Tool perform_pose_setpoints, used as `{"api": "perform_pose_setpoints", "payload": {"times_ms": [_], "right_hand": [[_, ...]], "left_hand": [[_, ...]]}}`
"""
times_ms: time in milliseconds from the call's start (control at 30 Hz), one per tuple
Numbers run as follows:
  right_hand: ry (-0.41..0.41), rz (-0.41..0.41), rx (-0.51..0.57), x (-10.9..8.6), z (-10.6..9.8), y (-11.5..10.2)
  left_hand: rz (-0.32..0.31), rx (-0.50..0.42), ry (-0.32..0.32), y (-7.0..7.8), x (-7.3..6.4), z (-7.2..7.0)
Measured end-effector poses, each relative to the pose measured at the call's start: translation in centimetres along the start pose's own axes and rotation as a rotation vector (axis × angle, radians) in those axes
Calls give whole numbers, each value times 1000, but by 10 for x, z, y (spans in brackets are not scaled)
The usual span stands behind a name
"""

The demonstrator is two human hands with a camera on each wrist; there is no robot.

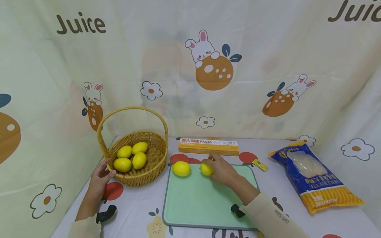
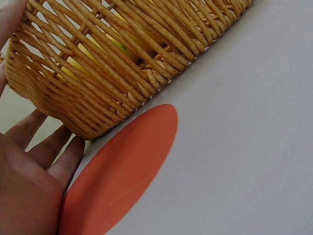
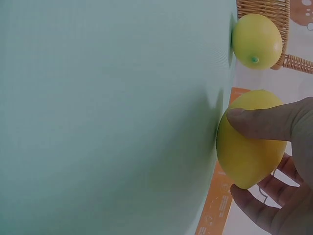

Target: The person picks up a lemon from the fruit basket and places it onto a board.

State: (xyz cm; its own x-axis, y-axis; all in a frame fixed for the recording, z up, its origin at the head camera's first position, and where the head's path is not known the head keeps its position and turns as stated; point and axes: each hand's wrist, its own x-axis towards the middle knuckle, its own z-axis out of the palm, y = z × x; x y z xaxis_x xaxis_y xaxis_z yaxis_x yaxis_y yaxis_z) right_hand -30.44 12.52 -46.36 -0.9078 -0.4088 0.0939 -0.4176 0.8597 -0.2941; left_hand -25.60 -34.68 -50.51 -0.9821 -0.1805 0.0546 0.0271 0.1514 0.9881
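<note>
My right hand (image 1: pixel 221 170) grips a yellow lemon (image 1: pixel 206 169) at the far edge of the green cutting board (image 1: pixel 205 201). In the right wrist view, the thumb lies across this lemon (image 3: pixel 249 152) and fingertips touch its other side. A second lemon (image 1: pixel 181 169) rests on the board to the left. My left hand (image 1: pixel 99 180) holds the near left side of a wicker basket (image 1: pixel 140 180), thumb and fingers around its wall. Several lemons (image 1: pixel 132 157) lie inside the basket. From the left wrist, the weave (image 2: pixel 112 63) partly hides them.
Behind the board lies an orange pasta box (image 1: pixel 208 150). A small yellow packet (image 1: pixel 260 165) is right of the board, and a blue and yellow pasta bag (image 1: pixel 315 180) lies farther right. The basket's tall handle (image 1: pixel 134 108) arches above it. A printed curtain (image 1: pixel 172 115) hangs behind the table.
</note>
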Motion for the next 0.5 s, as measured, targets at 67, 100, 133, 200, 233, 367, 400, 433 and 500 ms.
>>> {"api": "perform_pose_setpoints", "payload": {"times_ms": [67,100,133,200,233,367,400,433,500], "right_hand": [[-8,7,1,0,0,0],[-11,8,2,1,1,0],[-13,11,3,1,1,0],[-17,16,4,1,1,0],[-19,18,4,1,1,0],[-29,22,12,2,1,0],[-30,23,15,2,1,0],[-31,23,18,2,1,0],[-30,22,25,3,0,-1]], "left_hand": [[0,-8,2,0,0,0],[1,-11,2,0,1,1],[3,-15,1,0,1,1],[-3,-7,0,0,1,0],[-4,-12,0,0,2,0],[-10,-5,4,0,2,0],[-14,-7,4,0,2,0],[-13,-5,3,0,2,0],[-9,-3,2,0,2,0]]}}
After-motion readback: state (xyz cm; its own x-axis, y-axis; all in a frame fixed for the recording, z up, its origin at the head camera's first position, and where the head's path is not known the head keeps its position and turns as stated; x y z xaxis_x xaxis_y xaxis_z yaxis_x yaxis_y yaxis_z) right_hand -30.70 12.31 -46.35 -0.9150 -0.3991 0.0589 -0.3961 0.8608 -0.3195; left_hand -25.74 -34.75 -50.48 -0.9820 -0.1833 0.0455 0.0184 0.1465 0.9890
